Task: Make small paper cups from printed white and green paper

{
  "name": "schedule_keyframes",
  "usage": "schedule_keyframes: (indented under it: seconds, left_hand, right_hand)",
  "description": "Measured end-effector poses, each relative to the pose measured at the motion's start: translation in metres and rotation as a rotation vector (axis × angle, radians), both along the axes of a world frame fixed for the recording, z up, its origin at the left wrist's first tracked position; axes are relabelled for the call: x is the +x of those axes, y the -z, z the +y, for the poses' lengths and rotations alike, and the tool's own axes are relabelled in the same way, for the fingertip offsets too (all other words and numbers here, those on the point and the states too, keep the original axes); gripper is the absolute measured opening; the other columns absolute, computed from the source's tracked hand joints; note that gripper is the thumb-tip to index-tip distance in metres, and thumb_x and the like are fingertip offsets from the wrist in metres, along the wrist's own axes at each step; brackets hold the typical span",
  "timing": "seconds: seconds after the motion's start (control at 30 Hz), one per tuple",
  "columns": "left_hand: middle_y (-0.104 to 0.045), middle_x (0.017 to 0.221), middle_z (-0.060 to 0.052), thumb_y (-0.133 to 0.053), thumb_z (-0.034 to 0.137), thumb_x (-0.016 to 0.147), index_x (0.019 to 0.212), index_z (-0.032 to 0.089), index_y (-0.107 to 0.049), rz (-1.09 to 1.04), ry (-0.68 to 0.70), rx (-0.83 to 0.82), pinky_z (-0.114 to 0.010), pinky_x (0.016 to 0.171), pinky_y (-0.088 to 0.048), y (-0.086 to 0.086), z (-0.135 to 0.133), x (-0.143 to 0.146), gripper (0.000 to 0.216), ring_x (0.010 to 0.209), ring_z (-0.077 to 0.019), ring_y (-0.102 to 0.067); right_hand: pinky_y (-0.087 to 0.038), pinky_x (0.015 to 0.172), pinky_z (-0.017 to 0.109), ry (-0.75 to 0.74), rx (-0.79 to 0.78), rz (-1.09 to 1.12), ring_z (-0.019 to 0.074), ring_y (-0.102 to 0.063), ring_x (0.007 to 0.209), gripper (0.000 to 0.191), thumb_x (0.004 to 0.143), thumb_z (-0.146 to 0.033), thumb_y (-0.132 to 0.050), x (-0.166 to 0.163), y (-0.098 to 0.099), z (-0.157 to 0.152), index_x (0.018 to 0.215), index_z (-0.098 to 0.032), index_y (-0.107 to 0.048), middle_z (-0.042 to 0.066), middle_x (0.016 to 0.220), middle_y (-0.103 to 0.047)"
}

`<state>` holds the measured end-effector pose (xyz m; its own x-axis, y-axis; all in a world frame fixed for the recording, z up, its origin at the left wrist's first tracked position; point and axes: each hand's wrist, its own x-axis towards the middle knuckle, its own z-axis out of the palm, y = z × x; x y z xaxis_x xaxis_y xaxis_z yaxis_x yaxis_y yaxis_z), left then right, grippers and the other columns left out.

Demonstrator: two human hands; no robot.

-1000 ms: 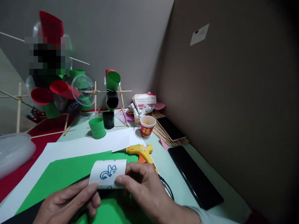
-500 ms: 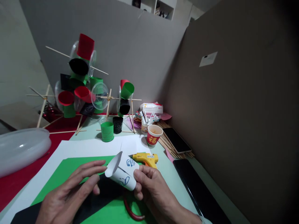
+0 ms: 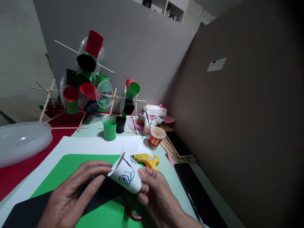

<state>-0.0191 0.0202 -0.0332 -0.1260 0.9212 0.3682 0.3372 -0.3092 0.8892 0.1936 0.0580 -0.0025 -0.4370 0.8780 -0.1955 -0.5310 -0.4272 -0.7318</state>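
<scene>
A white paper tube (image 3: 127,175) with blue swirl drawings is pinched at its lower right end by my right hand (image 3: 158,193). The tube is tilted, its open, pointed-edged end toward the left. My left hand (image 3: 78,190) is beside that open end, fingers stretched and apart, the fingertips at or very close to the rim. Under both hands lie a black paper strip (image 3: 99,202) and a green sheet (image 3: 57,177). A red-brown curved handle (image 3: 134,217) shows below the tube, the rest of it hidden. Just behind the tube rests a yellow glue gun (image 3: 148,160).
A stick frame carrying red, green and black paper tubes (image 3: 86,63) stands at the back left. A green cup (image 3: 109,130), a red paper cup (image 3: 156,136) and a pen holder (image 3: 147,128) stand behind. Right are phones (image 3: 179,144) and sticks; left, a clear plastic dome (image 3: 23,142).
The paper tube has been turned in my right hand, so a different blue drawing faces me and the seam has rolled upward. My view has shifted slightly.
</scene>
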Motion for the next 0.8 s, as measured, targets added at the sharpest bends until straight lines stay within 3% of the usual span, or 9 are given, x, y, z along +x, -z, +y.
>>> schedule_keyframes:
  seconds: [0.13,0.27,0.37,0.57,0.8]
  left_hand:
    - [-0.075,0.106,0.007,-0.067,0.049,0.093,0.095,0.040,-0.078,-0.002,0.067,-0.019,-0.011,0.103,-0.042,0.006,0.004,0.000,0.014,0.107,-0.0161,-0.067]
    - [-0.075,0.084,0.003,-0.075,0.066,0.080,0.074,0.034,-0.080,-0.113,-0.024,-0.157,-0.013,0.080,-0.051,-0.011,0.003,0.011,0.033,0.087,-0.0197,-0.067]
    - [-0.072,0.077,0.003,-0.077,0.072,0.072,0.067,0.032,-0.079,-0.166,-0.056,-0.226,-0.014,0.068,-0.050,-0.023,-0.001,0.017,0.040,0.076,-0.0189,-0.062]
    - [-0.079,0.088,0.003,-0.079,0.066,0.076,0.087,0.034,-0.084,-0.297,-0.033,-0.306,-0.013,0.080,-0.053,-0.013,0.001,0.008,0.034,0.092,-0.0211,-0.068]
    - [-0.078,0.079,0.003,-0.088,0.061,0.067,0.084,0.028,-0.084,-0.617,-0.060,-0.432,-0.011,0.069,-0.056,-0.014,0.005,0.008,0.038,0.081,-0.0170,-0.066]
  right_hand:
    - [-0.037,0.040,0.007,0.005,-0.024,0.028,-0.0004,-0.033,0.041,0.046,0.070,-0.041,-0.096,0.001,-0.003,-0.003,0.072,-0.014,-0.059,-0.011,0.050,-0.044]
    - [-0.039,0.041,0.006,0.001,-0.049,0.045,-0.0005,-0.036,0.039,0.044,0.071,-0.039,-0.096,0.002,-0.003,-0.003,0.072,-0.014,-0.060,-0.011,0.049,-0.045]
    - [-0.037,0.039,0.006,-0.012,-0.038,0.052,-0.0006,-0.036,0.038,0.042,0.074,-0.039,-0.095,0.002,-0.003,-0.003,0.072,-0.014,-0.061,-0.011,0.049,-0.045]
    - [-0.037,0.039,0.007,-0.017,-0.046,0.015,-0.0005,-0.038,0.038,0.045,0.071,-0.039,-0.096,0.002,-0.007,-0.004,0.072,-0.014,-0.059,-0.011,0.049,-0.045]
    - [-0.038,0.040,0.014,-0.059,0.147,-0.162,0.0059,-0.050,0.036,0.047,0.082,-0.054,-0.082,0.003,0.003,-0.007,0.078,-0.018,-0.053,-0.008,0.049,-0.053]
